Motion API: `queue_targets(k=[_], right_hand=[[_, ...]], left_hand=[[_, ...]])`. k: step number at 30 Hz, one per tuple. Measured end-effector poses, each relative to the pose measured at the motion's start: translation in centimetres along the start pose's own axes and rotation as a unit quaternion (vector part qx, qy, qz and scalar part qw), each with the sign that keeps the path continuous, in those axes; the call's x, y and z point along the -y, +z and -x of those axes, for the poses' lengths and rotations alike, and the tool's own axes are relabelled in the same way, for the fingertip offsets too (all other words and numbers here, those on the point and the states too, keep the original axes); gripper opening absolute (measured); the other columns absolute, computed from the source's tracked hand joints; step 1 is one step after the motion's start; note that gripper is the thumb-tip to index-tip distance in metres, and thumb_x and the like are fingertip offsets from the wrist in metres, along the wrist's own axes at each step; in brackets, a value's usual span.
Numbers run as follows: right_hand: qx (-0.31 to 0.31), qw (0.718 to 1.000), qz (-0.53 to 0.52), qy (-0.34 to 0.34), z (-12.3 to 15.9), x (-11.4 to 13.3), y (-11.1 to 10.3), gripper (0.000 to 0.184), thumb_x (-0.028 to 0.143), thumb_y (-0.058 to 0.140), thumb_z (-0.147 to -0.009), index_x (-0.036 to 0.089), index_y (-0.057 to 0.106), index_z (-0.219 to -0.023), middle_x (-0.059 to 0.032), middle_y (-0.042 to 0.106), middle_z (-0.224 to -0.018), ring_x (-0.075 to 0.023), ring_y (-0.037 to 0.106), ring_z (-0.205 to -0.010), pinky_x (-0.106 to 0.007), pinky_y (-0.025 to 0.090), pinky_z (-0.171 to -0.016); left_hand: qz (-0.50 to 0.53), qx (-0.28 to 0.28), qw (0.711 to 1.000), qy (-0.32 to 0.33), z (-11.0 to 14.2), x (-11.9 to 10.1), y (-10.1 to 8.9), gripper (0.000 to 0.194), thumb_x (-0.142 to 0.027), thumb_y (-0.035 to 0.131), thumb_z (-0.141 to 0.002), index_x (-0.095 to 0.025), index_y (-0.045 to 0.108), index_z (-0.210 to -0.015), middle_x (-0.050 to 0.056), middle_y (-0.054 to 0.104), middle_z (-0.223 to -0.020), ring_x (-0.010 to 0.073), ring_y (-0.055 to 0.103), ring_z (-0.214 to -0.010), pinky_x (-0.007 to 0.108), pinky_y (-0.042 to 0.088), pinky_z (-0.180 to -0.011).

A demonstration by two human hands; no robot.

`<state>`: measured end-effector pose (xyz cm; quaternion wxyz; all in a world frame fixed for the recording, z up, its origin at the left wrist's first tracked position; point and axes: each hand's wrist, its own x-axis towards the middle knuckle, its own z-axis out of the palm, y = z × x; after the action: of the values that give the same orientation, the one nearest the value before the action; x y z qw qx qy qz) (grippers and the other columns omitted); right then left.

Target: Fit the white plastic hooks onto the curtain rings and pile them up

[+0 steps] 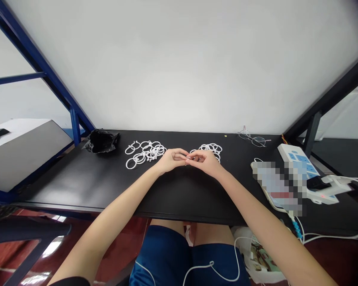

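Note:
My left hand (174, 159) and my right hand (204, 161) meet fingertip to fingertip just above the middle of the black table. Both are closed in a pinch; whatever lies between the fingertips is too small and hidden to make out. To the left of my left hand lies a loose pile of white plastic rings (139, 159) with small eyelets, like curtain rings. A second cluster of white rings (216, 148) sits behind my right hand, which partly covers it.
An open black plastic bag (101, 142) stands at the back left of the table (77, 182). On the right are eyeglasses (259, 141), a phone (276, 190) on a cable and a white power strip (300, 161). White cables (334, 237) trail off the right edge. Blue frame posts (74, 125) flank the table.

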<state>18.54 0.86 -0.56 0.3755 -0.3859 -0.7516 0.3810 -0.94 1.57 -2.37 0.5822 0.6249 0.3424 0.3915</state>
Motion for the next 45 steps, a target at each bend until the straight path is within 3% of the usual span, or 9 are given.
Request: queue_targets(k=[6,11,13,16,22,27,31,45], right_hand=[[-0.003,0.991,0.115,-0.073,-0.1,-0.5,0.0,0.017,0.030,0.060,-0.086,0.021,0.073,-0.085,-0.0041,0.070,-0.080,-0.0149,0.061,-0.066,-0.027,0.046,-0.057],[-0.012,0.987,0.135,-0.091,-0.1,-0.7,0.1,0.019,0.030,0.056,-0.088,0.020,0.072,-0.087,-0.0042,0.068,-0.078,-0.0147,0.059,-0.064,-0.029,0.047,-0.060],[-0.017,0.988,0.120,-0.092,-0.1,-0.6,0.2,0.020,0.032,0.056,-0.089,0.021,0.072,-0.088,-0.0044,0.069,-0.082,-0.0149,0.060,-0.065,-0.029,0.048,-0.061],[-0.027,0.992,0.097,-0.081,0.0,-0.5,0.2,0.020,0.034,0.057,-0.088,0.022,0.073,-0.088,-0.0043,0.071,-0.087,-0.0159,0.062,-0.069,-0.029,0.049,-0.060],[-0.032,0.989,0.113,-0.095,0.0,-0.7,-0.1,0.020,0.036,0.057,-0.087,0.024,0.073,-0.090,-0.0048,0.070,-0.087,-0.0173,0.062,-0.071,-0.029,0.048,-0.056],[-0.047,0.983,0.126,-0.122,-0.1,-0.9,-0.1,0.015,0.032,0.060,-0.084,0.022,0.070,-0.082,-0.0053,0.066,-0.080,-0.0168,0.060,-0.068,-0.028,0.048,-0.052],[-0.057,0.984,0.124,-0.116,-0.1,-0.9,0.2,0.012,0.028,0.061,-0.083,0.021,0.069,-0.077,-0.0043,0.064,-0.075,-0.0166,0.059,-0.067,-0.029,0.048,-0.054],[-0.061,0.986,0.110,-0.109,-0.1,-1.1,0.2,0.017,0.033,0.061,-0.083,0.023,0.068,-0.072,-0.0046,0.066,-0.075,-0.0182,0.060,-0.067,-0.032,0.048,-0.057]], left_hand=[[-0.080,-0.007,0.997,0.017,-0.2,0.4,-0.2,0.036,-0.030,0.077,-0.069,-0.012,0.064,-0.098,0.008,0.070,-0.085,0.0178,0.067,-0.081,0.036,0.054,-0.081],[-0.253,-0.043,0.964,0.068,0.1,0.1,-0.6,0.045,-0.035,0.080,-0.064,-0.020,0.066,-0.104,0.009,0.060,-0.115,0.0204,0.061,-0.099,0.034,0.053,-0.083],[-0.243,-0.019,0.967,0.071,0.2,0.0,-0.6,0.046,-0.036,0.078,-0.067,-0.020,0.064,-0.108,0.009,0.059,-0.117,0.0207,0.061,-0.101,0.034,0.053,-0.084],[-0.196,0.017,0.978,0.068,0.2,-0.1,-0.5,0.046,-0.036,0.075,-0.071,-0.016,0.062,-0.110,0.009,0.065,-0.104,0.0196,0.065,-0.092,0.033,0.055,-0.079],[-0.260,-0.036,0.960,0.097,0.3,-0.2,-0.4,0.041,-0.036,0.072,-0.073,-0.018,0.063,-0.108,0.008,0.064,-0.105,0.0135,0.062,-0.071,0.026,0.052,-0.061],[-0.341,-0.035,0.926,0.158,0.5,-0.4,-0.4,0.033,-0.032,0.066,-0.080,-0.020,0.063,-0.111,0.007,0.062,-0.106,0.0121,0.058,-0.070,0.028,0.052,-0.070],[-0.382,-0.035,0.908,0.169,0.7,-0.5,-0.3,0.032,-0.030,0.062,-0.084,-0.021,0.062,-0.114,0.007,0.061,-0.112,0.0124,0.058,-0.070,0.029,0.051,-0.071],[-0.399,-0.051,0.902,0.159,0.6,-0.2,-0.1,0.032,-0.031,0.061,-0.084,-0.021,0.062,-0.114,0.007,0.061,-0.115,0.0127,0.059,-0.069,0.029,0.052,-0.073]])
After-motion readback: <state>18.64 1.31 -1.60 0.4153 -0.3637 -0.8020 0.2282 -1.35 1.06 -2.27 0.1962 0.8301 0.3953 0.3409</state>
